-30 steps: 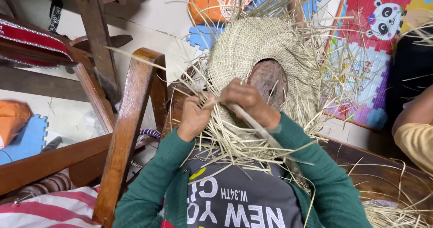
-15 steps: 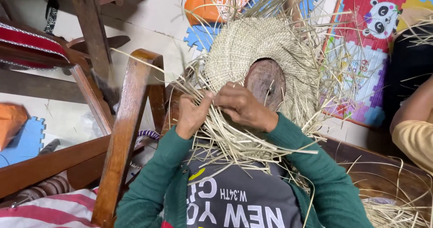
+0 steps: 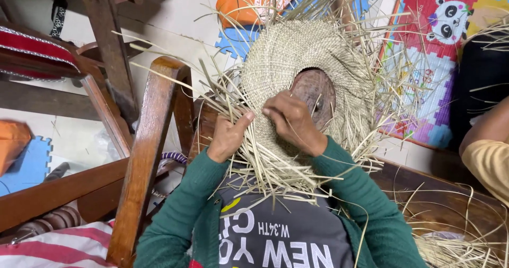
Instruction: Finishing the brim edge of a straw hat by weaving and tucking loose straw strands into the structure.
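A half-woven straw hat (image 3: pixel 297 61) lies over a round wooden block (image 3: pixel 317 93) in front of my chest, its loose straw ends sticking out all around. My left hand (image 3: pixel 229 136) pinches a bunch of straw strands at the brim's near left edge. My right hand (image 3: pixel 292 120) presses on the weave just beside the block, fingers curled over strands. Both sleeves are green.
A wooden chair frame (image 3: pixel 148 146) stands close on the left, with a red cushion (image 3: pixel 32 53) behind it. A colourful foam puzzle mat (image 3: pixel 450 45) covers the floor on the right. Another person's arm (image 3: pixel 488 141) in a yellow sleeve is at the right edge. Loose straw (image 3: pixel 456 247) lies lower right.
My right hand has slid a little down and left across the weave, and my left hand has shifted its grip on the strands. The hat stays on the block.
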